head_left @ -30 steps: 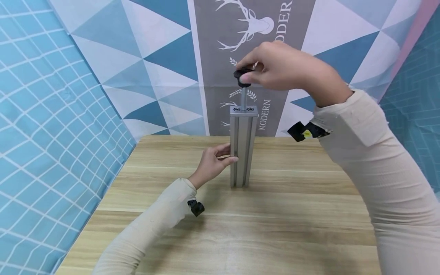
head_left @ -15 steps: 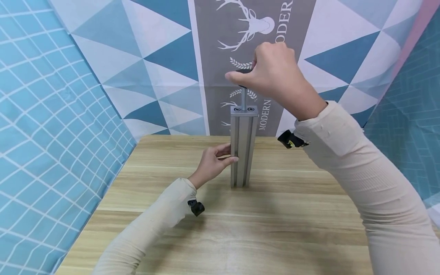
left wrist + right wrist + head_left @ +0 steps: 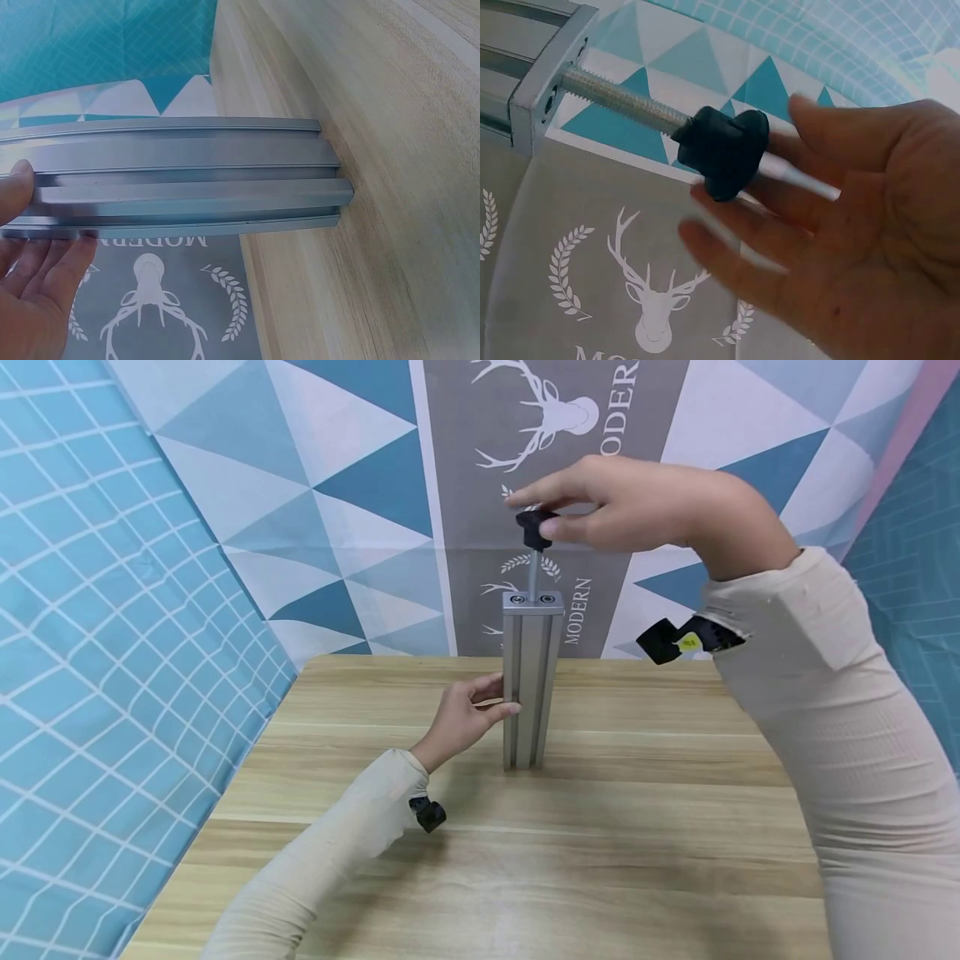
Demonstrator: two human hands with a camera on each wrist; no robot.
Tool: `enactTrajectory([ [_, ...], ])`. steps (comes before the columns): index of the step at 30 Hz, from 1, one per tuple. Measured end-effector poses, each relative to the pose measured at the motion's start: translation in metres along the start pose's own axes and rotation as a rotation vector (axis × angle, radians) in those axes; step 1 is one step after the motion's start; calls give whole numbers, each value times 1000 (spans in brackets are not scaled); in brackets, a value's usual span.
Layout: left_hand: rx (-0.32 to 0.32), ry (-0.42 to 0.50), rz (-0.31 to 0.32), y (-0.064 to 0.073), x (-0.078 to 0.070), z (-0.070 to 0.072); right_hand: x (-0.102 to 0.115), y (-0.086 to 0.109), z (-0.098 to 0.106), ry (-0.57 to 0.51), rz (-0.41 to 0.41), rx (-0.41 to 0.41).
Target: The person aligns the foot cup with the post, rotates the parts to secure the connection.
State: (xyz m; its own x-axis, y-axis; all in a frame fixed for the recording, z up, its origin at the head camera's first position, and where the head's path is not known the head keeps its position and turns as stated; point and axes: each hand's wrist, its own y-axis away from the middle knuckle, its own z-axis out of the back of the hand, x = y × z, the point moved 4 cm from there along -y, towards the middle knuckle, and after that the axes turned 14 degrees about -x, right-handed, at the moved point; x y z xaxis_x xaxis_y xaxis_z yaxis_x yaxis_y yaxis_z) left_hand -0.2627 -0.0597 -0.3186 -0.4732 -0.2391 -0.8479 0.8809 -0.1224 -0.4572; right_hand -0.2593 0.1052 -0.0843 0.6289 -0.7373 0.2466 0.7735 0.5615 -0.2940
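Observation:
An aluminium profile (image 3: pixel 529 685) stands upright on the table, with a metal end plate (image 3: pixel 533 602) on top. From that plate rises a threaded rod (image 3: pixel 622 97), capped by a black knob (image 3: pixel 724 150). My left hand (image 3: pixel 461 718) grips the profile around its middle, thumb on the near face and fingers behind; in the left wrist view the hand (image 3: pixel 37 292) shows at the edge. At the knob is my right hand (image 3: pixel 622 503), fingers stretched out over it. The right wrist view shows those fingers loosely spread behind the knob, with the thumb (image 3: pixel 804 112) apart from it.
The wooden table (image 3: pixel 525 868) spreads out below and around the profile. Behind it rises a backdrop (image 3: pixel 360 527) printed with triangles and a deer head. A blue gridded cloth (image 3: pixel 112 693) hangs at the left, a teal one (image 3: pixel 907 602) at the right.
The right hand has rolled from pinching the knob to a thumb-left pose, then turned back with its fingers loosened. The left hand and the profile have kept their place.

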Motion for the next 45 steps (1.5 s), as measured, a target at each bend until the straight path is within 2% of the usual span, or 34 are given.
enactTrajectory([
  [2, -1, 0, -5, 0, 1, 0, -1, -1, 1, -14, 25, -16],
  [4, -2, 0, -11, 0, 1, 0, -1, -3, 1, 6, 13, -89],
  [10, 1, 11, -19, 0, 0, 1, -5, -7, -7, 118, -169, -367],
  [14, 3, 24, -19, 0, 0, 0, -4, -7, -13, 158, -263, -440],
  [21, 2, 26, -14, -1, 2, 1, -1, -7, -16, 176, -295, -440],
  [25, 5, 21, -3, -1, 2, 1, -2, -3, -16, 100, -273, -364],
  [28, 4, 13, -3, 0, 1, 1, -3, -1, -12, -4, -170, -234],
  [30, 0, 8, -11, 0, 1, 1, -3, 1, -9, -48, -60, -137],
  [32, -5, 3, -20, 0, 1, 0, -2, 3, -6, -50, 50, -63],
  [34, -8, 2, -27, 0, 0, 0, 0, 4, -4, -29, 118, -33],
  [36, -9, 5, -29, 0, 0, 0, 1, 3, -3, 5, 129, -56],
  [38, -9, 10, -28, 0, 0, 0, 1, 0, -3, 34, 98, -127],
  [42, -5, 16, -27, 0, 0, 0, -1, -4, -8, 88, -53, -313],
  [45, -2, 15, -25, -1, 1, 0, -3, -6, -14, 127, -155, -419],
])
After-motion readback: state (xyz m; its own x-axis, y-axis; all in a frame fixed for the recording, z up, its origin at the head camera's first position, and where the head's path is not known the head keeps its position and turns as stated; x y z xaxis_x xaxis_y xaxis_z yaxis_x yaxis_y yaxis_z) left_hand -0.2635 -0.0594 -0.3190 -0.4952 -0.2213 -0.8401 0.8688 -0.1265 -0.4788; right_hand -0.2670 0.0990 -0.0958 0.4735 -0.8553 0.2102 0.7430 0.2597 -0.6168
